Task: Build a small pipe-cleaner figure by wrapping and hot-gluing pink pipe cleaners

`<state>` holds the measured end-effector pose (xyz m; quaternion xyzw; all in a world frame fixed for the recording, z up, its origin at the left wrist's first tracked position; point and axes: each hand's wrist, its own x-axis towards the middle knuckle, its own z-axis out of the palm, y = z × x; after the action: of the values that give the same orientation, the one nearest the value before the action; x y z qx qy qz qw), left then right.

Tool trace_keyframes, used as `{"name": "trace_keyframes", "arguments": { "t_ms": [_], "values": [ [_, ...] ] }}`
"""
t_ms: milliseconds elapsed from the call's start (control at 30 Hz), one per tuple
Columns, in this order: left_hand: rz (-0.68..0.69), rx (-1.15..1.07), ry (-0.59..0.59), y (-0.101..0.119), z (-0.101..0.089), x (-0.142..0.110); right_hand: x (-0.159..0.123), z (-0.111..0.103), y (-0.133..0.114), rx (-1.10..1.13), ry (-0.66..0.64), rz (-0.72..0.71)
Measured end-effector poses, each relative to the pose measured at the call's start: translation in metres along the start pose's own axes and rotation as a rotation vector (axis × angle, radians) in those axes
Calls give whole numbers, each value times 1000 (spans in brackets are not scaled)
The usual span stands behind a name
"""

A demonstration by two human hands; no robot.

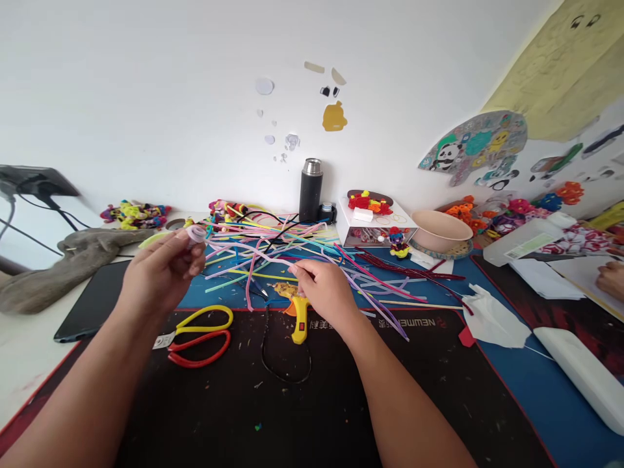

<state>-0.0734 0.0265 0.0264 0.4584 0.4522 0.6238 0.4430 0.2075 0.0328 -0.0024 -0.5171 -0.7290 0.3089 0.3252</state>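
Observation:
Raised at the left, my left hand (163, 266) is closed around a small coil of pale lilac pipe cleaner (196, 234). A strand of it runs across to my right hand (324, 289), which pinches its end. Something light green (152, 240) shows just behind my left hand; I cannot tell whether it is held. Below my right hand lies a yellow hot glue gun (300, 322), its tip pointing left. Scissors (199, 335) with one yellow and one red handle rest on the black desk mat (234, 416). Loose pipe cleaners (273, 240) in many colours spread behind both hands.
A black thermos (311, 192) stands by the wall, beside a white box (375, 224) and a pink bowl (441, 231). A grey plush (73, 263) and a black tablet-like slab (95, 302) lie at left. Another person's hand (611, 279) shows at far right.

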Motion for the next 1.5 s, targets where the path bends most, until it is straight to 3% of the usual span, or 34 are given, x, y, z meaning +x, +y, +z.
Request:
{"name": "trace_keyframes", "arguments": {
  "t_ms": [100,267,433,500,600,733,833,1100,1300,1500],
  "values": [
    [-34,3,-10,5,9,-9,-2,4,2,-139,33,-63],
    [-47,193,-204,6,19,-21,-6,8,-1,-58,115,-139],
    [-161,251,-379,4,28,-27,-7,8,-5,36,198,-215],
    [-202,213,-435,2,33,-30,-8,11,-5,128,187,-195],
    [-256,87,-486,-4,39,-35,-12,20,-8,272,45,-137],
    [-234,-75,-468,-10,42,-38,-19,28,-19,469,-175,-65],
    [-234,-122,-475,-10,39,-37,-21,28,-24,559,-256,4],
    [-345,79,-506,0,34,-39,-11,19,-13,478,-66,-12],
    [-274,433,-513,-5,37,-37,-9,17,-12,453,48,-20],
    [-198,331,-423,-12,31,-25,-11,17,-14,367,56,-77]
  ]
}}
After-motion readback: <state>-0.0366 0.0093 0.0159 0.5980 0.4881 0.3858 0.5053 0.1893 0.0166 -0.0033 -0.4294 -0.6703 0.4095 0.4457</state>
